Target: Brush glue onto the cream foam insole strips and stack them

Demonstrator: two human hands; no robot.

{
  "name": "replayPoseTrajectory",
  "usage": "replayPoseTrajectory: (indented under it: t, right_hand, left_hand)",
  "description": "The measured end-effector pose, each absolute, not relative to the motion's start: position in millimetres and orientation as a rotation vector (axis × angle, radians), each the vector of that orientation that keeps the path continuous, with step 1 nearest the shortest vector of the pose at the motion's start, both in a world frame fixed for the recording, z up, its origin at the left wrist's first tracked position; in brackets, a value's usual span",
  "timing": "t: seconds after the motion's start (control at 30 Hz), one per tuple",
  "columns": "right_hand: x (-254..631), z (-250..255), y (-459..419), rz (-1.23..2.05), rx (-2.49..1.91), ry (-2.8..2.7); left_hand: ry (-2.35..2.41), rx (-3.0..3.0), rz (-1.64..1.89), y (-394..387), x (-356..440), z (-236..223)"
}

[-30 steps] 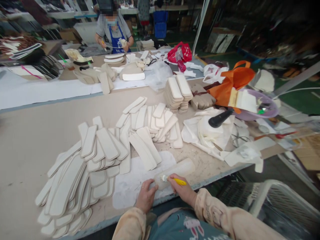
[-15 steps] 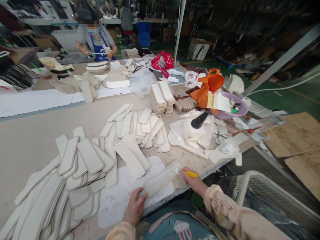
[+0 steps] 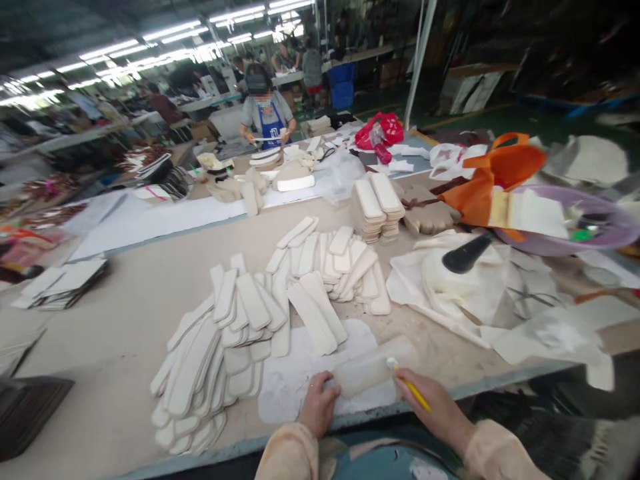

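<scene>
A pale, rounded strip (image 3: 373, 365) with a damp, see-through look lies on a white sheet (image 3: 280, 380) at the table's near edge. At its left end, my left hand (image 3: 320, 403) holds it with curled fingers and thumb. Closed round a yellow-handled brush (image 3: 417, 395) is my right hand (image 3: 435, 400). White paste covers the brush's tip, which touches the strip towards its right end. Just beyond lie loose heaps of off-white strips (image 3: 255, 303), some overlapping the sheet.
Two neat stacks of strips (image 3: 370, 200) stand farther back. On the right are a white container (image 3: 445, 280) with a black-handled tool on it, scissors (image 3: 533, 297), an orange bag (image 3: 500, 173) and a purple basin (image 3: 600, 213). A co-worker (image 3: 270, 113) works across the table.
The view has swung left and up, so the scene sits farther right. The brush tip has moved a little leftward along the strip; my left hand stays at its left end.
</scene>
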State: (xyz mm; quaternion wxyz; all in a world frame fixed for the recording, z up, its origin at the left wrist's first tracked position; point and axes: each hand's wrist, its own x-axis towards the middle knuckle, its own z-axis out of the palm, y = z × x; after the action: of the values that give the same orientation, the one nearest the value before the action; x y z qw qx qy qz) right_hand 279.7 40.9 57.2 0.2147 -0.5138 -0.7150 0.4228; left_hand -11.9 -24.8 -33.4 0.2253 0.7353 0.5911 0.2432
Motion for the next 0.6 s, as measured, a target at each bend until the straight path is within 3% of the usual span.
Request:
replayPoseTrajectory:
  t: [0.33,0.6]
  right_hand:
    - [321.4,52.9,44.7,0.974,-1.429,-1.938]
    - [323.4,52.9,29.0,0.951,-1.408,-1.959]
  left_hand:
    - [1.959,1.824,0.688,29.8,-26.1,-15.7]
    - [1.805,1.925,0.526,65.5,-42.0,-10.7]
